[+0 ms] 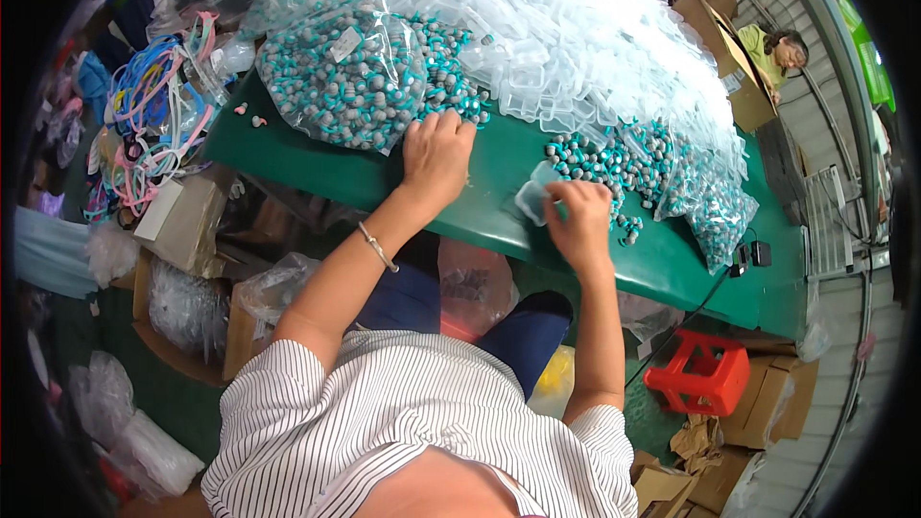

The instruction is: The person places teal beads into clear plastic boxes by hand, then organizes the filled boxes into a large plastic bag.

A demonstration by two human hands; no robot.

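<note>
Clear tray (532,196) sits in right grip (582,223) near tabletop's front edge (508,238); left grip (437,161) unclear.

No words or numbers can be read. A small whitish label (345,44) sits on the clear bag (331,134) of small grey and teal pieces, its print too small to make out, and a pale patch (732,82), perhaps a label, shows on the cardboard box (751,107) at the right. The pinkish bag (472,299) below bears blurred dark marks, possibly print.
</note>
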